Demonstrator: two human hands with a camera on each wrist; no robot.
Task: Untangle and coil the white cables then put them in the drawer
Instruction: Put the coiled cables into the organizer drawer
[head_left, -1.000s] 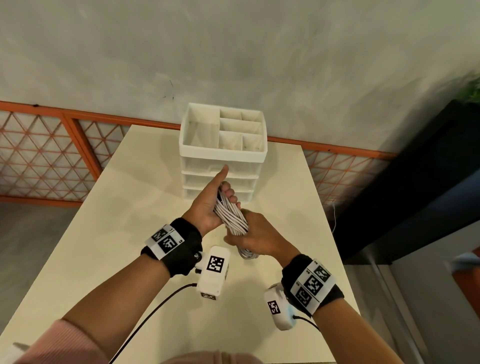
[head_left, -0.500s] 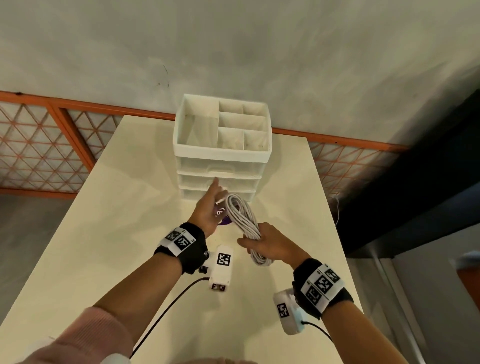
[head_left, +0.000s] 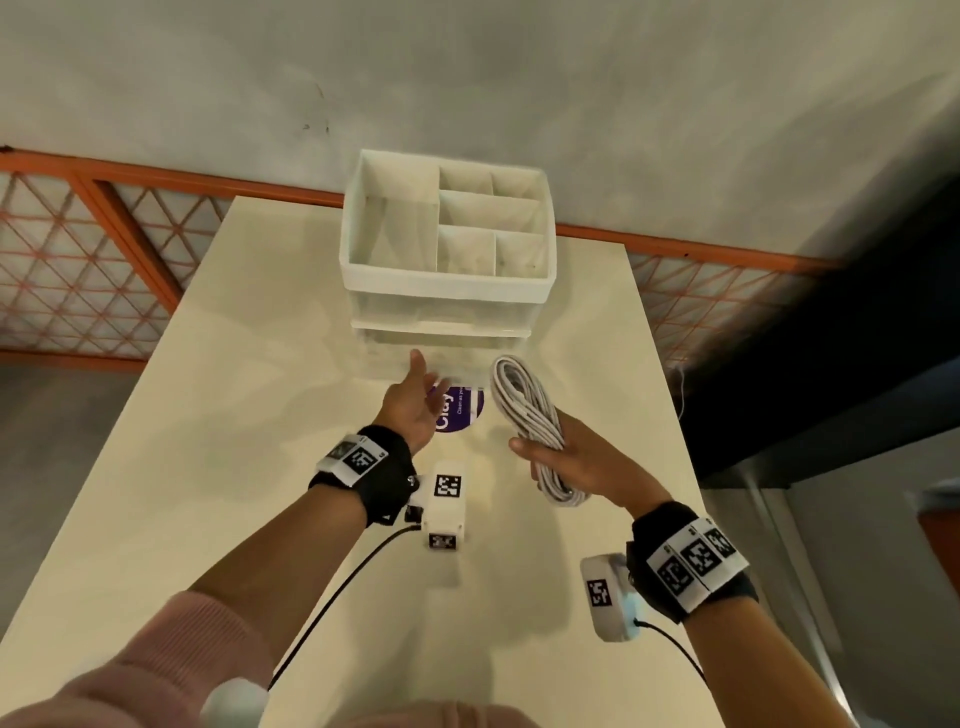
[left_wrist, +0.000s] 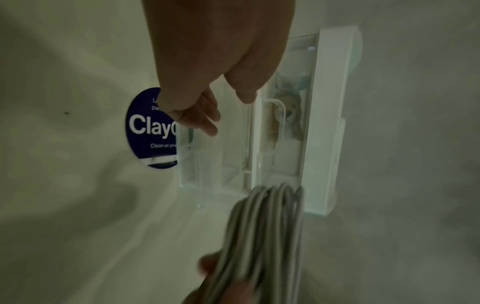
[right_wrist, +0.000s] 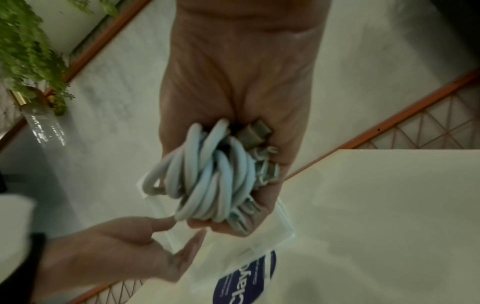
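Note:
A white drawer unit (head_left: 447, 291) with clear drawers stands at the far middle of the table. In the left wrist view the clear drawer fronts (left_wrist: 233, 144) are blurred. My left hand (head_left: 428, 376) is open and holds nothing, its straight fingers (left_wrist: 207, 121) close to the lowest drawer's front. To its right, my right hand (head_left: 545, 452) grips the coiled white cable (head_left: 524, 400) around its middle, lifted above the table. In the right wrist view the cable coil (right_wrist: 213, 181) and its plugs lie in that palm, with the left hand (right_wrist: 176, 232) just below.
A round purple sticker (head_left: 465, 410) lies on the cream table (head_left: 234, 415) just before the drawers. The unit's top is an open divided tray (head_left: 363, 218). An orange lattice railing (head_left: 78, 260) and a grey wall run behind; the table's right edge drops to a dark gap.
My left hand has let go of the coil and moved forward to the drawers. The right hand keeps the coil alone and has shifted it to the right.

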